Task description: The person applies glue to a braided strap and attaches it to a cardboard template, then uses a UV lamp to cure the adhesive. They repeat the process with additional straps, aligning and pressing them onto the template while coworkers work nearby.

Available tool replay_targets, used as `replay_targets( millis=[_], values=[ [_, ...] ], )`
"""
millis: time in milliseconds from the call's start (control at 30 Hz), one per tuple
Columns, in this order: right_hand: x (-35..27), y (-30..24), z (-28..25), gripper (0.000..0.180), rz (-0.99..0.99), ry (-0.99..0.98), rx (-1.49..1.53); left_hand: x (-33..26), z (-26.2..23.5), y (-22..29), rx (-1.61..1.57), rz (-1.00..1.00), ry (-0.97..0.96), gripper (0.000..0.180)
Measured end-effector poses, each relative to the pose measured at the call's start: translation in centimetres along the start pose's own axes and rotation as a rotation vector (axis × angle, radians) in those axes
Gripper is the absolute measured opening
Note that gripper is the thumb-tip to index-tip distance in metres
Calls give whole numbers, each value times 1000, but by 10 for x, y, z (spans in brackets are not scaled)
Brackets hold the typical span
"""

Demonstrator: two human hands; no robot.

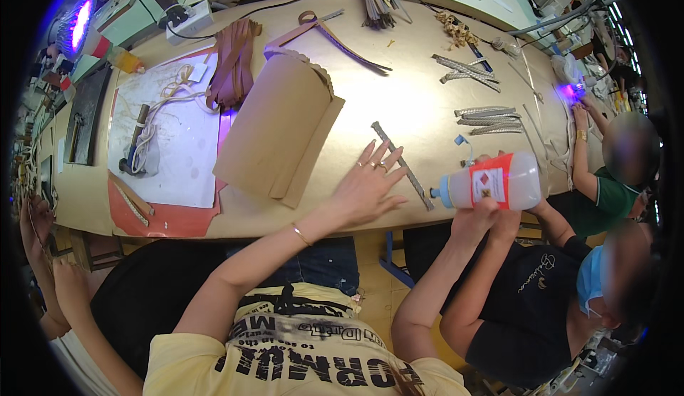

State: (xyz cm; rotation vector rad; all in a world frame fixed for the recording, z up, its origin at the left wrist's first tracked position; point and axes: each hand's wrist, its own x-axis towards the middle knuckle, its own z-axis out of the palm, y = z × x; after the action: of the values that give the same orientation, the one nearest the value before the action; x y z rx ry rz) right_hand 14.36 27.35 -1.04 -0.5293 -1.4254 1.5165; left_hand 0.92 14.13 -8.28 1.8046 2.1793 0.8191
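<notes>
Right hand (479,214) fingers grip a translucent red-labelled bottle (491,181) lying horizontal, blue nozzle pointing left; left hand (367,186) fingers spread flat on the counter (413,104)

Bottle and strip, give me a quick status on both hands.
Left hand flat on table, fingertips at braided strip. Right hand holds bottle sideways, nozzle near strip. Nothing between.

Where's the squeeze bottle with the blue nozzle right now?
In the head view, right of centre: the squeeze bottle is held sideways in the right hand, nozzle toward the braided strip beside the left hand.
</notes>
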Motion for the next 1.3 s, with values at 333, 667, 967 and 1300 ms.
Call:
replay_targets(
  millis=[333,667,967,1300],
  values=[
    [44,21,42,56,2,28,-254,14,-2,-7,-165,-19,43,40],
    [69,59,74,51,-279,75,-514,-8,-12,-17,77,-48,62,42],
    [73,78,83,51,-373,43,-618,-10,-9,-22,57,-21,90,41],
    [73,84,81,51,-381,18,-588,-10,-7,-21,50,-29,99,42]
  ],
)
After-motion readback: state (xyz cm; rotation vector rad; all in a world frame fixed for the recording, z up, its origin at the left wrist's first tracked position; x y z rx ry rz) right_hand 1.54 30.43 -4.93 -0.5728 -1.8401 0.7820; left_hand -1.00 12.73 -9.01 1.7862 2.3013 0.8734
